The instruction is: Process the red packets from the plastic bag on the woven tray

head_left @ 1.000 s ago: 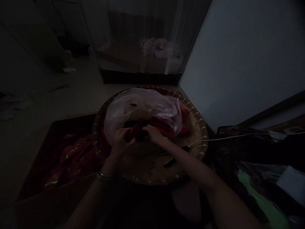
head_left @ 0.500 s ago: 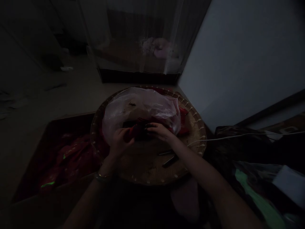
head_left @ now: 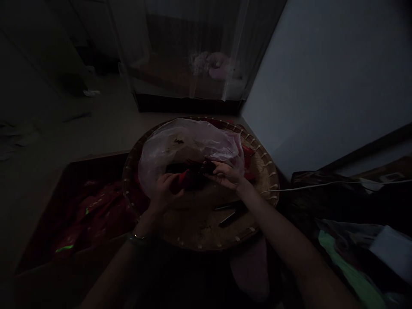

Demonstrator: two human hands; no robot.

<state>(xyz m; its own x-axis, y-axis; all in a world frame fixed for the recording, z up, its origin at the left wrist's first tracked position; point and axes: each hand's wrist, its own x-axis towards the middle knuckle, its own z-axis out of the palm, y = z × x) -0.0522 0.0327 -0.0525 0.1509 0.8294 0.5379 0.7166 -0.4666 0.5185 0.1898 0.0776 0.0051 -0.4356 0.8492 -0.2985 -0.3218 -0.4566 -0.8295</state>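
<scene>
The scene is very dark. A round woven tray point(head_left: 264, 171) rests in front of me with a crumpled clear plastic bag point(head_left: 189, 143) on it and red pieces point(head_left: 247, 151) under the bag. My left hand point(head_left: 164, 193) is closed on a small red and dark item point(head_left: 188, 178) at the bag's near edge. My right hand point(head_left: 227, 174) pinches the other end of the same dark item, fingers curled. A bangle point(head_left: 138, 237) sits on my left wrist. Two dark stick-like objects point(head_left: 230, 212) lie on the tray beside my right forearm.
A low box point(head_left: 93, 210) of red pieces stands left of the tray. A white cable point(head_left: 322, 183) runs from the tray to the right over dark bundles and a green and white bag point(head_left: 360, 266). A pale wall rises on the right; a netted enclosure point(head_left: 189, 64) stands behind.
My right hand has slid to the right and slightly up along the item, away from my left hand. My left hand has stayed in place.
</scene>
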